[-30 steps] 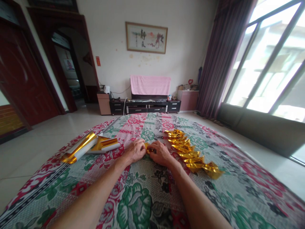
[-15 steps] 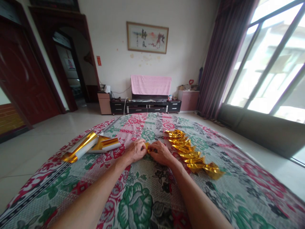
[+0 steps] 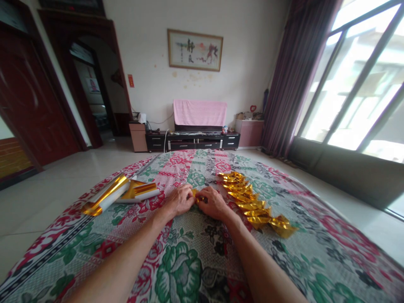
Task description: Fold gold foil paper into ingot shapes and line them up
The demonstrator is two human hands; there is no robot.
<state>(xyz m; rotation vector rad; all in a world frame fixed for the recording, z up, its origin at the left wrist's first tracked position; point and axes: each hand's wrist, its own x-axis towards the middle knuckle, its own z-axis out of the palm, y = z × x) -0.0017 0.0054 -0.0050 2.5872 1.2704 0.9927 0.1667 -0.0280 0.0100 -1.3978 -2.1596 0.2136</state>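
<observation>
Both of my hands meet over the middle of the patterned cloth, on a small piece of gold foil paper [image 3: 195, 192]. My left hand [image 3: 181, 200] is closed on its left side, fingers curled. From the right, my right hand [image 3: 211, 202] pinches the same piece. Most of the foil is hidden behind my fingers, so its shape cannot be made out. Right of my hands lies a row of folded gold paper ingots [image 3: 248, 197], overlapping one another. To the left are curled sheets of gold foil paper [image 3: 109, 195] with white backs.
A floral cloth [image 3: 178, 269] in red, green and grey covers the round table. Beyond it, a low black cabinet [image 3: 202, 143] stands against the wall, with a pink towel [image 3: 200, 112] draped above. A purple curtain [image 3: 280, 84] hangs beside the window at right.
Both hands stay nearly in place on the gold foil paper, with only slight finger movement at the right hand. The ingots and sheets have not moved.
</observation>
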